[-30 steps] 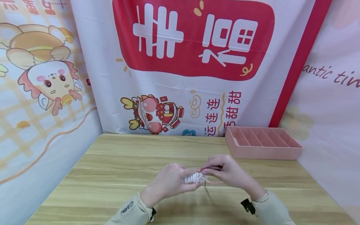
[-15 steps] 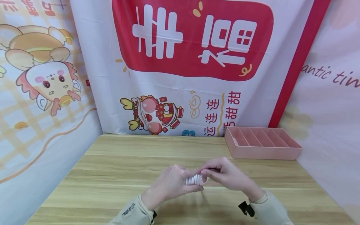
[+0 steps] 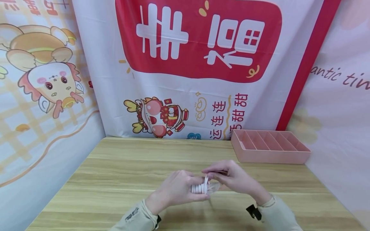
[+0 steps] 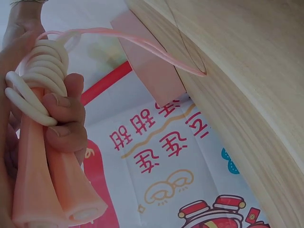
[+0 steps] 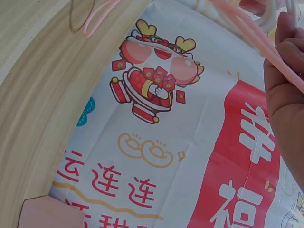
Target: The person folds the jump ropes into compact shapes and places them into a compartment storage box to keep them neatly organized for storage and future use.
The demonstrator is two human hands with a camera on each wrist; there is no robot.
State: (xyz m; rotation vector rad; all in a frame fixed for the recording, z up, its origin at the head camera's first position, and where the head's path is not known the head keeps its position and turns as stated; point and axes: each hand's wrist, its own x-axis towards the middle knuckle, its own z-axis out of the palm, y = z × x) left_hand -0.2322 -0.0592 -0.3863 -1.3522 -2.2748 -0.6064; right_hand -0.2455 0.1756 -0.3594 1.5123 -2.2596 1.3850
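A jump rope is held up over the table in both hands. My left hand (image 3: 176, 188) grips its bundle, with fingers curled round the coils. The white cord (image 4: 45, 66) is wound in several turns around two pink handles (image 4: 35, 175), whose flared ends point down in the left wrist view. My right hand (image 3: 231, 178) pinches a strand at the right end of the coils. A thin pink loop (image 4: 142, 43) trails from the bundle. In the right wrist view, pink strands (image 5: 256, 40) run past the right hand's fingers.
A pink divided box (image 3: 273, 155) stands at the table's back right corner. The wooden table (image 3: 121, 163) meets a printed cloth backdrop (image 3: 199, 86) behind, with printed cloths at both sides.
The right hand has worked at the end of the coils, first dipping over it, then drawing a white strand upward. The left hand keeps its grip with little movement.
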